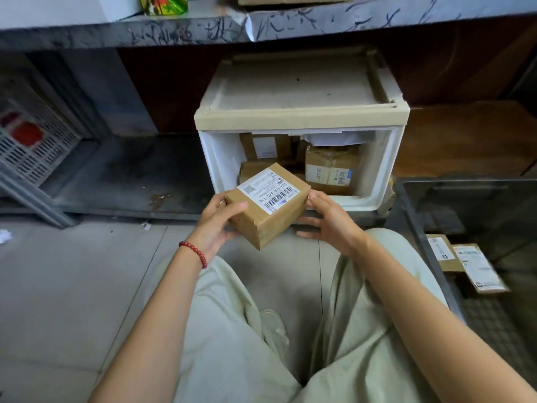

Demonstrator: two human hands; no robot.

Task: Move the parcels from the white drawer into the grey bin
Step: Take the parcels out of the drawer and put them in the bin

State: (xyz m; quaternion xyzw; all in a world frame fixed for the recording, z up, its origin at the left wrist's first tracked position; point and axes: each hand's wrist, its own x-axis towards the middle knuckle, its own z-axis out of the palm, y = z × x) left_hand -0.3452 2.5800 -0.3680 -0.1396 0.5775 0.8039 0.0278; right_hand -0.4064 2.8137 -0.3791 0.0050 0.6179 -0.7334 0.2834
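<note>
Head: left grip [216,225] clamps box [270,216]; right grip [331,222] apart; drawer [390,170], bin [420,238] hold parcels [331,170].

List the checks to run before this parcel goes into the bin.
1. Grip on the small brown cardboard parcel: ok; left hand grips it, right hand touches its side.
2. White label facing up: ok.
3. Room in the grey plastic bin: ok; two labelled parcels lie inside.
4. White plastic drawer emptied: not ok; brown boxes are inside.
</note>
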